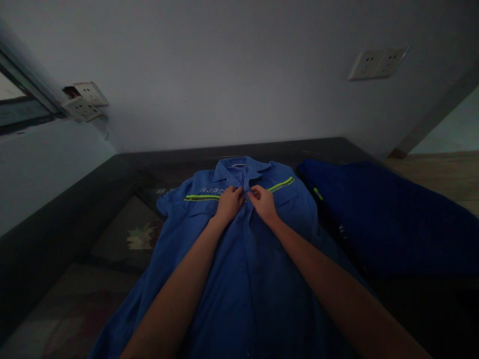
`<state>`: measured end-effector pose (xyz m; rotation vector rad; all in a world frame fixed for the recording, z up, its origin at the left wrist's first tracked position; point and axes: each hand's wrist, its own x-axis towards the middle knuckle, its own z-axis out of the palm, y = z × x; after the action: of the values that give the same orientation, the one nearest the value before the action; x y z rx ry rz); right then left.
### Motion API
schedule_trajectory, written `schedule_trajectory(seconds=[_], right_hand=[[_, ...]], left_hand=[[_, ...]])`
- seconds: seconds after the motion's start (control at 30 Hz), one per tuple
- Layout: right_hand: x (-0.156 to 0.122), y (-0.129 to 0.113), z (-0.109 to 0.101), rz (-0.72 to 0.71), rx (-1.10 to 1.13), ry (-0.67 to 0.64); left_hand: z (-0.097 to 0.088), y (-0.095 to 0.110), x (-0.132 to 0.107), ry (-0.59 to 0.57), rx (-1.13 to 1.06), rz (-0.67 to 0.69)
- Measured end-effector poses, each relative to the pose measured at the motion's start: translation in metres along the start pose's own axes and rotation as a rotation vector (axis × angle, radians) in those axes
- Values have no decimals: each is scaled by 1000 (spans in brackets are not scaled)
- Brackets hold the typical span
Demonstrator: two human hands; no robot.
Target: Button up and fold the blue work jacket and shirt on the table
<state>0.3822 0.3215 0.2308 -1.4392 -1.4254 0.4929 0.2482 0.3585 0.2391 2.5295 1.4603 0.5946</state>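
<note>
Pinching front placket (246,234) of blue shirt (220,264) in closed left grip (229,202) and closed right grip (263,201); spread with collar (221,172) near far edge of counter (318,145), beside darker garment (389,219).

Shirt (235,269) on table (41,257), another garment (392,219) right, wall (232,75) behind.

1. My bare left forearm (179,284) is slanting inward from the lower left; my right forearm (325,267) is mirroring it from the lower right;
2. my left hand (229,203) is pinching with bent fingers (238,194); my right hand (264,203) is pinching likewise;
3. both are facing each other, nearly meeting.
</note>
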Motion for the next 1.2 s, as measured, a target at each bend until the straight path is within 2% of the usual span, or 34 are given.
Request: schedule_trajectory(seconds=[0.17,0.33,0.47,0.67,1.03,1.2], right_hand=[[4,0,-2,-2,8,-19],[8,-7,-6,-23,-10,-20],[6,-5,-5,-30,-24,-19],[5,8,-1,-10,-31,-19],[9,16,0,-5,6,-48],[9,17,1,-4,0,-50]], left_hand=[[-8,-5,5,49,-311,-73],[-17,-4,6,111,-498,-24],[-16,2,1,122,-460,62],[-10,4,-3,65,-367,150],[-10,1,-7,115,-99,148],[-11,0,-7,119,-70,148]])
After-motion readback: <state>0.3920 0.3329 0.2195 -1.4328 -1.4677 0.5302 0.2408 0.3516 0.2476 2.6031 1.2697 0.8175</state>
